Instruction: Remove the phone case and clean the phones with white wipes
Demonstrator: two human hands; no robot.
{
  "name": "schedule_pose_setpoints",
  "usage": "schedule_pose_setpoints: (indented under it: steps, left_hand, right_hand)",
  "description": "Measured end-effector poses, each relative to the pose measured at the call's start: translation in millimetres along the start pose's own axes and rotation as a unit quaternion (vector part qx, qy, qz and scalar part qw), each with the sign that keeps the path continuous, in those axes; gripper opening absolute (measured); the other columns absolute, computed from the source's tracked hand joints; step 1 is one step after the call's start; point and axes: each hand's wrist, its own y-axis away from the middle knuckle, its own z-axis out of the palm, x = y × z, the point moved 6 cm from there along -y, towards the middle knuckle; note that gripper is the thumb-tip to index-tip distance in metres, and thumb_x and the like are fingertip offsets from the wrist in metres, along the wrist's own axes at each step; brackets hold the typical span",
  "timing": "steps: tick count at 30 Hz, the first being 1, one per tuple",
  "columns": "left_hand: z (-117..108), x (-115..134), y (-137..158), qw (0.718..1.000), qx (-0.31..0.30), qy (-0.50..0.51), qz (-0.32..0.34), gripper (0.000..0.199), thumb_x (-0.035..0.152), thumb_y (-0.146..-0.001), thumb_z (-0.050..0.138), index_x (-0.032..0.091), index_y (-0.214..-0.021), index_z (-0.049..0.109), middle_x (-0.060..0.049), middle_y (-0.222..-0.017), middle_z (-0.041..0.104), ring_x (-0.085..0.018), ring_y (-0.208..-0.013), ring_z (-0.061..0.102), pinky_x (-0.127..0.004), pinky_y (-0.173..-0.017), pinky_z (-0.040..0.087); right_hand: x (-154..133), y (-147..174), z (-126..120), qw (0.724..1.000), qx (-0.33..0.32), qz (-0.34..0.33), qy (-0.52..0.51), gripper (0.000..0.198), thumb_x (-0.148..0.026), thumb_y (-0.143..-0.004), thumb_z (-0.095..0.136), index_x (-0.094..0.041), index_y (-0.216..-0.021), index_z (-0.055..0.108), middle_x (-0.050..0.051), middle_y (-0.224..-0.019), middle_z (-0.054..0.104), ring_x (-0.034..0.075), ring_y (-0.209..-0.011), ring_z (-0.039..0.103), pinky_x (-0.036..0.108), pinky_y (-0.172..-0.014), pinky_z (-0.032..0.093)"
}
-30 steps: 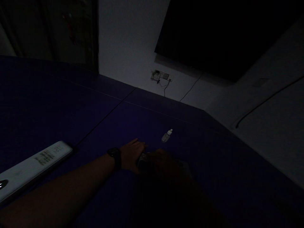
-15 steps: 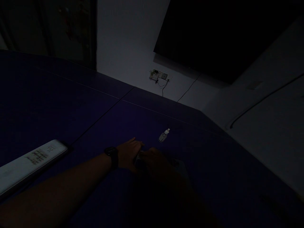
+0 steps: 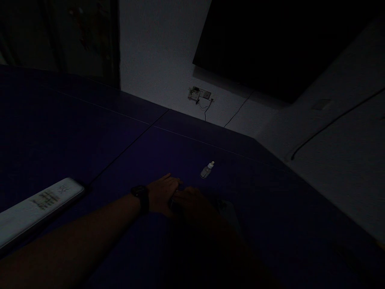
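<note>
My left hand (image 3: 163,193), with a dark watch on its wrist, reaches low over the blue surface. Its thumb and fingers lie around a small dark object (image 3: 174,202) with a thin pale edge, too dim to name. From the other side my right hand (image 3: 192,201) meets it, its fingers bent and pressed close together on the object. Shadow hides most of the right palm and forearm. Just beyond the hands, a small clear bottle (image 3: 206,172) with a white cap lies or stands on the surface; which one I cannot tell.
A long white case or box (image 3: 42,208) with printed writing lies at the left. Beside the right forearm is a flat greyish item (image 3: 230,213). A dark seam crosses the blue tabletop (image 3: 132,132). Behind are a wall socket (image 3: 200,94) with cables and a large black screen (image 3: 255,48).
The view has shifted slightly. The right fingers have moved a little over the dark object, and its pale edge shows less. The left hand stays almost where it was.
</note>
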Motion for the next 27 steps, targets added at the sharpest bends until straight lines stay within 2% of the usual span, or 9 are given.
schedule_pose_setpoints:
  steps: [3,7,13,21,27]
  left_hand:
    - [-0.2,0.3,-0.1,1.000,0.000,-0.005,0.003,0.085,0.073,-0.060,0.077,0.019,-0.119,0.050,-0.019,-0.137,0.058,-0.039,-0.133,0.050,-0.062,-0.118,0.023]
    - [0.6,-0.2,-0.9,1.000,-0.009,-0.008,-0.003,0.095,0.073,-0.057,0.080,0.016,-0.126,0.048,-0.021,-0.139,0.057,-0.040,-0.133,0.051,-0.062,-0.117,0.023]
    - [-0.8,0.5,-0.2,1.000,-0.004,-0.006,0.002,0.088,0.072,-0.064,0.077,0.016,-0.125,0.048,-0.020,-0.139,0.057,-0.039,-0.133,0.051,-0.063,-0.117,0.024]
    - [-0.6,0.7,0.1,1.000,-0.003,-0.020,0.007,0.093,0.068,-0.066,0.078,0.016,-0.135,0.043,-0.020,-0.140,0.056,-0.038,-0.133,0.051,-0.061,-0.118,0.024]
    - [0.0,0.6,-1.0,1.000,-0.014,-0.026,0.000,0.094,0.070,-0.064,0.078,0.016,-0.134,0.044,-0.020,-0.140,0.056,-0.038,-0.134,0.050,-0.060,-0.118,0.024]
  right_hand:
    - [1.6,0.9,-3.0,1.000,0.004,0.023,0.001,0.027,-0.011,-0.094,0.052,-0.017,-0.118,0.065,0.007,-0.121,0.068,0.023,-0.100,0.056,0.038,-0.090,0.040]
    - [0.2,4.1,-8.8,1.000,-0.001,0.028,-0.012,0.026,-0.010,-0.093,0.050,-0.019,-0.110,0.068,0.006,-0.113,0.071,0.021,-0.091,0.055,0.036,-0.084,0.040]
    - [0.1,4.3,-9.7,1.000,0.011,0.020,-0.014,0.033,-0.008,-0.091,0.050,-0.017,-0.117,0.067,0.008,-0.124,0.069,0.022,-0.099,0.055,0.038,-0.090,0.040]
    - [-2.6,10.7,-13.6,1.000,-0.020,0.017,-0.001,0.026,-0.011,-0.094,0.051,-0.022,-0.107,0.070,0.005,-0.110,0.073,0.019,-0.089,0.056,0.033,-0.082,0.042]
    - [1.7,11.2,-9.7,1.000,-0.006,0.023,0.016,0.032,-0.014,-0.095,0.052,-0.022,-0.122,0.066,0.006,-0.122,0.070,0.022,-0.095,0.057,0.037,-0.085,0.042]
